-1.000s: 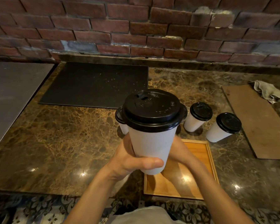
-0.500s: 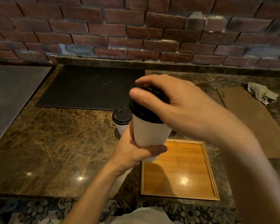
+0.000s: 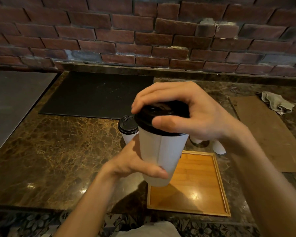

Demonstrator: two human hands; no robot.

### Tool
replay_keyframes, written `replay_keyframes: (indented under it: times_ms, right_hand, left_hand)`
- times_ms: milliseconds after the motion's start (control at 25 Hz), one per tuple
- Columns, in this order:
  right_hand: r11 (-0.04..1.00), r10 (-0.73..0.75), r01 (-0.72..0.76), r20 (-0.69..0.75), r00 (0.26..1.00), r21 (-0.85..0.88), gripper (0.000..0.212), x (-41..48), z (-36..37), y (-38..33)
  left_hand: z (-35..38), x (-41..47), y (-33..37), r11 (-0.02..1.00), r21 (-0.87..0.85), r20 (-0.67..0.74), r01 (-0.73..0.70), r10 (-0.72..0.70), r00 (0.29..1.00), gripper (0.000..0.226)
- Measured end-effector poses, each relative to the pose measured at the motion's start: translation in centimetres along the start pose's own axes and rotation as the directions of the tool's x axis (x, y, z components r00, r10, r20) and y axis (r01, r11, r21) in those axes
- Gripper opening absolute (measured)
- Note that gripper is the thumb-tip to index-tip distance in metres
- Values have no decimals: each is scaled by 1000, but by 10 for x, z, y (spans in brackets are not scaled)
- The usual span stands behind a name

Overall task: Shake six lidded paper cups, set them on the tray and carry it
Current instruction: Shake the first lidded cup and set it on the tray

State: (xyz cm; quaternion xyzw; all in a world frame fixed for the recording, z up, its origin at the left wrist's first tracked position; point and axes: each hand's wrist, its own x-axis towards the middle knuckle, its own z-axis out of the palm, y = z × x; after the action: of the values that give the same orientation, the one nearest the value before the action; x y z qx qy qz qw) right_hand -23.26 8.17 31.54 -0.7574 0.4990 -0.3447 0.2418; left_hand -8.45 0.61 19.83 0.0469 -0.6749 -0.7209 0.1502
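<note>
I hold a white paper cup [image 3: 161,154] with a black lid [image 3: 149,120] upright above the counter, over the left edge of the wooden tray [image 3: 220,190]. My left hand [image 3: 137,161] grips the cup's lower half, thumb across the front. My right hand [image 3: 183,113] covers the lid from above, fingers and thumb curled round its rim. Behind the held cup another lidded cup [image 3: 127,129] stands on the counter. The white bottoms of two more cups [image 3: 218,147] show under my right wrist. The tray holds nothing.
A black mat [image 3: 96,94] lies at the back of the brown marble counter [image 3: 58,151]. A cardboard sheet [image 3: 266,134] with a crumpled cloth [image 3: 277,103] lies at the right. A grey surface [image 3: 12,100] adjoins on the left, below the brick wall.
My right hand came from behind the cup to its top and now clasps the lid. The cup shifted slightly right and lower in my left hand.
</note>
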Motion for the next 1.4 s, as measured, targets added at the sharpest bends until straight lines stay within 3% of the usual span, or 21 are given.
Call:
replay_keyframes:
  times_ms: [40,120,200,280,360,440,520,560,640,760,840,960,1000,1080,1120,1200,1240,1320,1400]
  right_hand:
    - [1000,25,-25,21,999,-13,31,1,-3,-4]
    - [960,187,-187,-20,982,-208,38,2,3,-8]
    - [773,321,-421,-280,905,-475,44,3,24,-9]
    - [660,298,-529,-460,836,-533,43,5,38,-13]
    - [785,226,-416,-413,882,-459,35,4,28,-15]
    - [944,123,-172,-183,975,-280,27,0,5,-13]
    - [987,10,-14,-31,999,-160,24,-4,-7,-8]
    - [985,27,-27,-2,1000,-171,25,-4,-7,-7]
    - [926,182,-201,-89,979,-321,30,-1,6,-5]
    - [654,303,-548,-483,821,-522,37,7,31,-8]
    - [580,302,-643,-600,740,-501,38,14,39,-12]
    - [552,278,-678,-659,699,-486,40,11,36,-10]
    - [585,253,-638,-634,730,-501,41,8,32,-8]
    - [804,200,-401,-437,877,-438,39,3,18,-7]
    - [918,145,-238,-290,946,-318,36,2,8,-8]
    - [994,33,-46,-125,992,-102,32,-1,-10,-3]
    - [995,56,-66,-116,992,-77,31,0,-12,-1]
    - [923,215,-290,-285,934,-254,32,8,2,2]
    - [691,203,-511,-541,816,-511,38,16,29,1]
  left_hand:
    - [1,1,1,1000,17,-1,2,-2,1000,79]
    - [8,2,0,997,55,-143,-45,52,988,75]
    - [21,4,-6,989,95,-332,-114,139,933,72]
    - [32,7,-9,982,143,-469,-120,174,866,78]
    - [31,8,-5,976,181,-494,-120,196,847,79]
    - [19,7,1,972,199,-318,-128,188,929,80]
    - [10,7,7,978,184,-122,-96,120,985,79]
    - [9,8,7,980,174,-95,-93,110,989,75]
    - [17,10,1,979,167,-201,-121,154,967,67]
    - [28,17,-8,977,185,-466,-110,186,865,76]
    - [30,22,-9,951,309,-547,-28,202,812,87]
    - [31,25,-5,893,446,-575,54,240,782,83]
    - [31,25,-4,907,420,-566,24,241,789,82]
    - [25,21,-1,958,271,-502,-95,225,835,78]
    - [19,20,0,964,226,-436,-143,231,870,75]
    - [12,19,2,963,205,-328,-177,238,914,70]
    - [12,20,2,966,195,-335,-169,227,914,71]
    - [19,27,1,968,202,-445,-149,226,867,78]
    - [31,33,1,959,257,-539,-120,245,806,84]
